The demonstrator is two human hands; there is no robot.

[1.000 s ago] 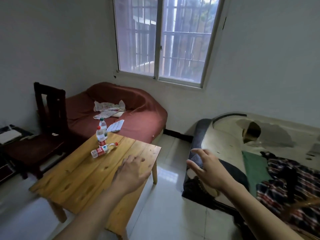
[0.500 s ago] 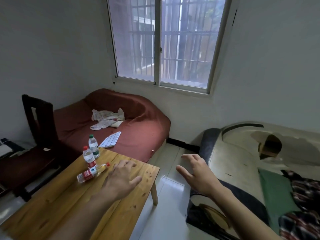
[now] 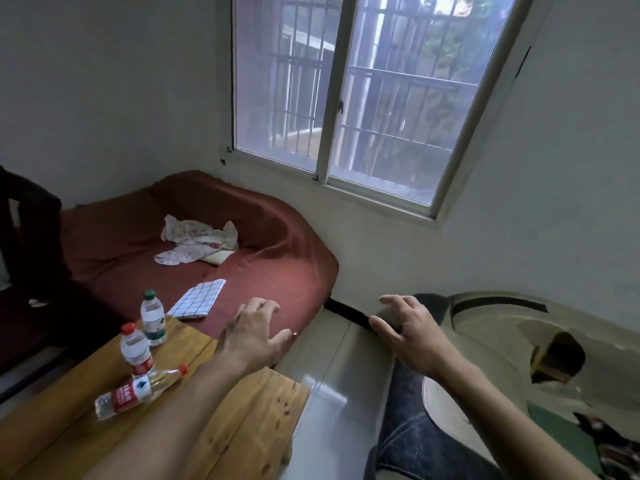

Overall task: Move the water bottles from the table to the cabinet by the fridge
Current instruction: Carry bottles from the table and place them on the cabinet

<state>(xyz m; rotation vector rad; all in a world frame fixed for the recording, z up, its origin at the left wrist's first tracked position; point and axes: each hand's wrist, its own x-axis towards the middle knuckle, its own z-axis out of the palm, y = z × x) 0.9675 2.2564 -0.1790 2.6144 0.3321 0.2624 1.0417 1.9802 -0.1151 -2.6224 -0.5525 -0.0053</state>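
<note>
Hovering above the wooden surface point(image 3: 242, 424), the left hand point(image 3: 254, 336) and right hand point(image 3: 412, 336) are held spread, gripping nothing. Two bottles point(image 3: 152, 318) point(image 3: 135, 349) are stood upright near its far edge, a third bottle point(image 3: 138, 393) laid beside them.

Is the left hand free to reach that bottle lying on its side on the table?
Probably yes. The left hand is open and empty, hovering past the lying bottle, with bare wooden table between them. The two upright bottles stand behind it, not in the way.

three water bottles point(image 3: 138, 362) on the wooden table point(image 3: 242, 420), one lying flat; left hand point(image 3: 252, 332) and right hand point(image 3: 407, 332) hover empty, fingers spread
</note>
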